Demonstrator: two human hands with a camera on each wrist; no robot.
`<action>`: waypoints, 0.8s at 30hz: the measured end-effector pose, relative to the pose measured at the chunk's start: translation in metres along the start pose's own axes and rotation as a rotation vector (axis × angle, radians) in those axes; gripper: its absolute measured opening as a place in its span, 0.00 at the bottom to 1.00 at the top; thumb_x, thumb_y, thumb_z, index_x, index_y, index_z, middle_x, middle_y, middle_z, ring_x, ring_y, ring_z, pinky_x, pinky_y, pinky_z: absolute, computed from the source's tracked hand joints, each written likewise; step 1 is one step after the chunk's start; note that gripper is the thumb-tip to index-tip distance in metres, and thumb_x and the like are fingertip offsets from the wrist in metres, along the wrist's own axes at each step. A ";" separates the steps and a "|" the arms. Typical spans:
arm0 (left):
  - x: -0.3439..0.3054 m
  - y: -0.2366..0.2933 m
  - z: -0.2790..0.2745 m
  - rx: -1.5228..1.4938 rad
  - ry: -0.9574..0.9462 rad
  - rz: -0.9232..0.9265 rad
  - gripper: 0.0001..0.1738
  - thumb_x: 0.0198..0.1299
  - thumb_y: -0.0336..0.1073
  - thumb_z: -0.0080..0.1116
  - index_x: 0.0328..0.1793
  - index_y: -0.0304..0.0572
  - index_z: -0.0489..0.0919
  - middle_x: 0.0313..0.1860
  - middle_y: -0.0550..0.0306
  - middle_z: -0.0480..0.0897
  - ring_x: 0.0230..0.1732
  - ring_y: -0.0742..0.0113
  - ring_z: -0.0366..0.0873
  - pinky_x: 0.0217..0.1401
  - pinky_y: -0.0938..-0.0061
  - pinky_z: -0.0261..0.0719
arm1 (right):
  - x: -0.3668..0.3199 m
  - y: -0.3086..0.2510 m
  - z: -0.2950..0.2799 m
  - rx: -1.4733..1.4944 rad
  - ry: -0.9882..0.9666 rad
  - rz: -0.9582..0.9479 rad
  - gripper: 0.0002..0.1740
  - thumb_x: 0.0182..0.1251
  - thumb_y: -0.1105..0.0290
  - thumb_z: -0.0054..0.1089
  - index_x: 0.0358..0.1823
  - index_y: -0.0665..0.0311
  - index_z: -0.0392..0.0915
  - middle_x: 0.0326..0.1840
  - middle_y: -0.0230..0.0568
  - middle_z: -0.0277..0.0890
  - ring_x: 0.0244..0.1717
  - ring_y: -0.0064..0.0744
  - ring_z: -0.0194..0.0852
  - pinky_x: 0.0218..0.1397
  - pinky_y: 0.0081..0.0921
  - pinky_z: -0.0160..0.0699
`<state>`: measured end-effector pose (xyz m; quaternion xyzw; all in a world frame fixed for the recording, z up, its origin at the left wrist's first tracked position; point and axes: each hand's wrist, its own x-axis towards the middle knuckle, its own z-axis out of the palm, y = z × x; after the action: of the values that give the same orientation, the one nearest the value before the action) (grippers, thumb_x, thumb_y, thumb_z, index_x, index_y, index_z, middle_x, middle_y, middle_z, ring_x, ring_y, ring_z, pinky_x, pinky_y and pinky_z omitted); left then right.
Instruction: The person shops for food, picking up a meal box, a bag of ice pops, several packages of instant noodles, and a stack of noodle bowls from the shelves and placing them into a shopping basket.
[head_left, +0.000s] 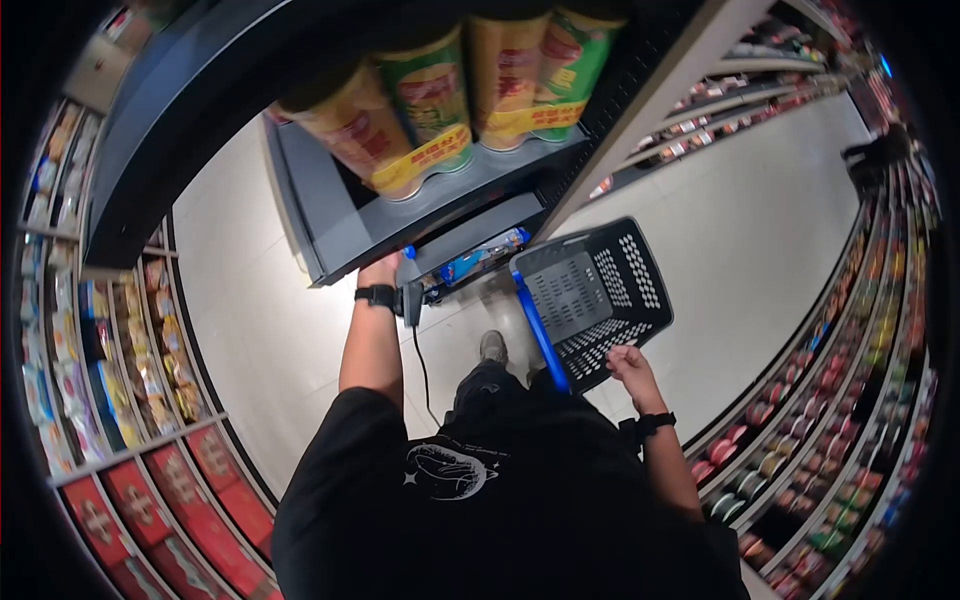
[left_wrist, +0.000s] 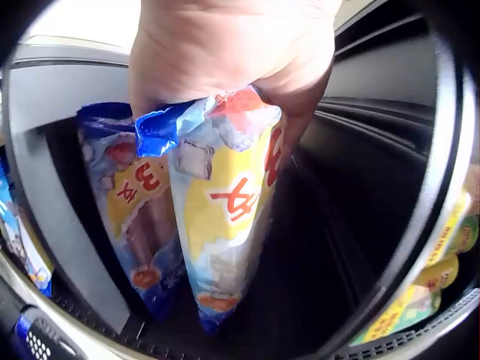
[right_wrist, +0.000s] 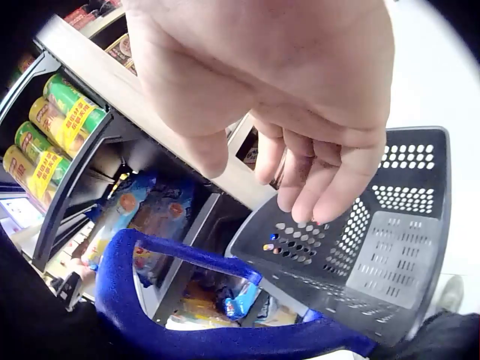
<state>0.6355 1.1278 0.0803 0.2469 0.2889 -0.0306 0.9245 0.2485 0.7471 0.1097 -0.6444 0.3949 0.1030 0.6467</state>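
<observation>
My left hand grips the top of a blue and yellow snack packet with ice cubes printed on it, which hangs over a dark shelf. A second packet of the same design stands close beside it. In the head view the left hand is at the shelf's edge, its fingers partly hidden. My right hand hovers by the near rim of a black shopping basket. Its fingers hang loosely curled with nothing in them, and the basket's blue handle is below.
Yellow and green chip canisters line the shelf above the left hand. Other packets lie on the lower shelf beside the basket. Stocked shelves run along the right, with red boxes on the left. A cord hangs from the left wrist.
</observation>
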 end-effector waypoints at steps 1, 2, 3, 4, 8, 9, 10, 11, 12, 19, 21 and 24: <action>0.006 -0.004 -0.001 0.027 -0.006 -0.025 0.20 0.66 0.44 0.61 0.61 0.45 0.77 0.57 0.55 0.82 0.58 0.57 0.80 0.61 0.56 0.80 | -0.002 0.010 0.000 0.008 0.022 0.002 0.12 0.74 0.62 0.60 0.50 0.61 0.78 0.40 0.27 0.78 0.41 0.18 0.75 0.44 0.18 0.73; 0.031 -0.004 0.012 0.060 -0.015 -0.042 0.20 0.66 0.44 0.61 0.61 0.45 0.77 0.57 0.55 0.82 0.58 0.57 0.80 0.61 0.56 0.80 | -0.005 0.020 0.001 0.016 0.042 0.006 0.11 0.73 0.62 0.60 0.50 0.60 0.78 0.40 0.27 0.78 0.40 0.18 0.75 0.43 0.18 0.73; 0.047 -0.006 0.016 0.091 -0.024 -0.059 0.20 0.66 0.43 0.61 0.61 0.45 0.77 0.57 0.55 0.82 0.58 0.56 0.80 0.61 0.56 0.80 | -0.008 0.029 0.000 -0.033 0.035 0.049 0.13 0.75 0.59 0.58 0.53 0.58 0.76 0.47 0.27 0.79 0.47 0.22 0.78 0.51 0.26 0.75; 0.059 -0.015 0.015 0.123 -0.025 -0.077 0.20 0.66 0.43 0.61 0.61 0.45 0.77 0.58 0.55 0.82 0.58 0.56 0.80 0.62 0.56 0.80 | -0.012 0.036 0.002 -0.035 0.029 0.052 0.14 0.74 0.59 0.59 0.53 0.57 0.75 0.46 0.27 0.79 0.48 0.22 0.77 0.51 0.25 0.75; 0.099 -0.042 0.033 0.237 -0.043 -0.127 0.20 0.67 0.43 0.61 0.62 0.45 0.76 0.58 0.55 0.81 0.58 0.56 0.80 0.62 0.56 0.80 | -0.036 0.018 0.026 -0.008 -0.118 -0.033 0.29 0.67 0.64 0.69 0.64 0.68 0.68 0.56 0.44 0.77 0.58 0.30 0.75 0.63 0.27 0.74; 0.101 -0.041 0.030 0.260 -0.052 -0.136 0.20 0.67 0.43 0.61 0.62 0.45 0.76 0.58 0.55 0.81 0.58 0.56 0.79 0.62 0.56 0.79 | -0.039 0.012 0.030 0.004 -0.175 -0.025 0.32 0.66 0.63 0.71 0.66 0.68 0.67 0.58 0.47 0.76 0.61 0.32 0.74 0.65 0.27 0.73; 0.068 -0.035 -0.010 0.280 -0.061 -0.144 0.20 0.67 0.43 0.61 0.62 0.45 0.76 0.59 0.55 0.81 0.59 0.56 0.79 0.62 0.56 0.79 | -0.043 0.002 0.036 0.014 -0.233 -0.019 0.36 0.65 0.61 0.72 0.68 0.68 0.65 0.61 0.50 0.75 0.63 0.34 0.73 0.66 0.28 0.72; 0.115 -0.043 0.032 0.299 -0.069 -0.149 0.20 0.67 0.43 0.61 0.62 0.45 0.76 0.59 0.55 0.81 0.59 0.56 0.79 0.62 0.56 0.79 | -0.042 -0.005 0.043 0.004 -0.292 -0.017 0.40 0.62 0.61 0.74 0.70 0.69 0.63 0.63 0.52 0.73 0.65 0.35 0.71 0.69 0.29 0.70; 0.065 -0.039 -0.019 0.317 -0.074 -0.150 0.20 0.67 0.42 0.60 0.62 0.45 0.76 0.59 0.55 0.81 0.59 0.56 0.79 0.62 0.56 0.79 | -0.043 -0.018 0.051 -0.009 -0.339 0.002 0.40 0.62 0.61 0.74 0.70 0.68 0.63 0.64 0.51 0.73 0.66 0.34 0.71 0.69 0.30 0.69; 0.098 -0.043 -0.011 0.410 -0.129 -0.133 0.20 0.68 0.42 0.60 0.63 0.45 0.75 0.60 0.54 0.80 0.60 0.56 0.79 0.63 0.57 0.79 | -0.020 -0.062 0.093 -0.316 -0.555 -0.075 0.16 0.62 0.67 0.71 0.45 0.64 0.75 0.36 0.34 0.79 0.37 0.23 0.79 0.41 0.24 0.77; 0.099 -0.051 -0.010 0.429 -0.145 -0.126 0.20 0.68 0.41 0.60 0.64 0.46 0.75 0.61 0.54 0.80 0.60 0.56 0.78 0.63 0.57 0.79 | -0.016 -0.055 0.097 -0.317 -0.552 -0.045 0.15 0.62 0.67 0.70 0.45 0.63 0.75 0.34 0.33 0.78 0.35 0.23 0.77 0.40 0.24 0.76; 0.112 -0.059 0.000 0.450 -0.185 -0.118 0.20 0.68 0.41 0.59 0.64 0.46 0.74 0.61 0.54 0.79 0.60 0.56 0.78 0.64 0.57 0.78 | -0.021 -0.066 0.095 -0.332 -0.502 -0.008 0.13 0.62 0.68 0.68 0.44 0.62 0.75 0.32 0.32 0.76 0.32 0.23 0.75 0.38 0.24 0.75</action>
<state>0.7171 1.0856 -0.0073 0.4256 0.2028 -0.1704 0.8653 0.3129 0.8320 0.1593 -0.6974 0.1979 0.3196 0.6101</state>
